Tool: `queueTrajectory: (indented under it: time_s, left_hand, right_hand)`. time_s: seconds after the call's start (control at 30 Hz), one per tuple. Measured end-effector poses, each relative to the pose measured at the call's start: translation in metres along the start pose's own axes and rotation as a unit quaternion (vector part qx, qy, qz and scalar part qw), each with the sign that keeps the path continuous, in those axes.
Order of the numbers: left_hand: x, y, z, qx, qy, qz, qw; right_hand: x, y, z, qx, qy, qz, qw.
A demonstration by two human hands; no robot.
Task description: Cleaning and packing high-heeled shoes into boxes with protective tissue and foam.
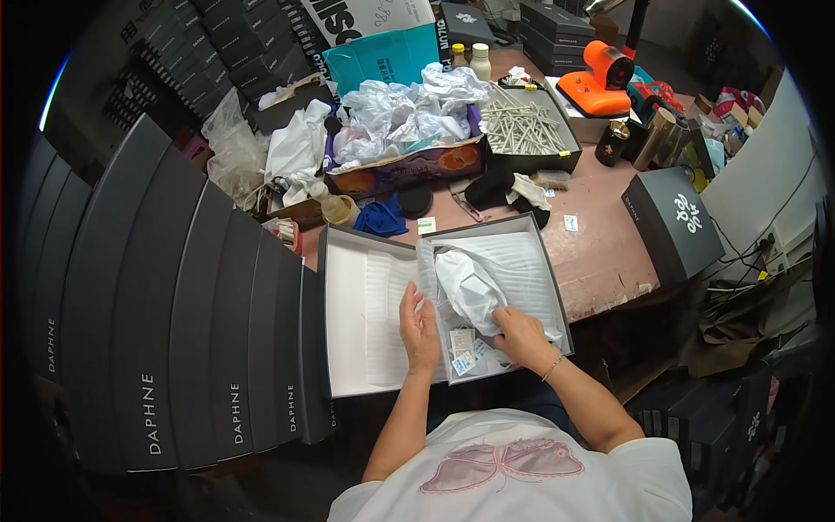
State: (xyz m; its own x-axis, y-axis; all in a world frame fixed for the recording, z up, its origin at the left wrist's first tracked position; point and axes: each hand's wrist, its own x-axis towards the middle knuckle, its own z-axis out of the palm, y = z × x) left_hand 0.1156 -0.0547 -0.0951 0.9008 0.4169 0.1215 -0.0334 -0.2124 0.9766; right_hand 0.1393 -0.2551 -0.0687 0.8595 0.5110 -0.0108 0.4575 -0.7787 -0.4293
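Note:
A shoe box (563,318) with a dark outside stands open at the table's front edge, its lid (346,348) turned to the left. White foam sheeting (524,261) lines it. Inside lies a bundle wrapped in white tissue paper (467,283); what it wraps is hidden. My right hand (524,339) is closed on the bundle's near end. My left hand (419,332) hovers upright by the seam between box and lid, fingers stretched, holding nothing. Between the hands, small white and blue tags (464,352) lie in the box.
Tall stacks of dark shoe boxes (130,304) crowd the left. Behind are a carton of crumpled paper (409,113) and a box of white sticks (526,126). An orange device (598,80) stands at the back right. Another dark box (674,226) sits at the right edge.

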Motion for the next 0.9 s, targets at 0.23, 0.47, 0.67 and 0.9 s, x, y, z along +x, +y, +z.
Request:
queueTrajectory:
  time_s: [0.23, 0.47, 0.67, 0.9]
  left_hand:
    - [-0.017, 0.008, -0.006, 0.329, -0.133, 0.153, 0.922]
    - [-0.007, 0.019, -0.007, 0.111, -0.146, 0.066, 0.981]
    - [0.019, 0.053, -0.019, -0.394, -0.198, -0.127, 0.888]
    - [-0.015, 0.079, -0.009, -0.534, -0.01, -0.19, 0.824]
  right_hand:
    - [0.004, -0.052, -0.089, -0.174, 0.046, -0.116, 0.977]
    - [0.015, -0.013, -0.139, -0.18, 0.108, -0.148, 0.966]
    - [-0.01, -0.024, -0.159, -0.06, 0.013, -0.252, 0.966]
    - [0.015, -0.064, -0.105, -0.087, 0.25, -0.306, 0.915]
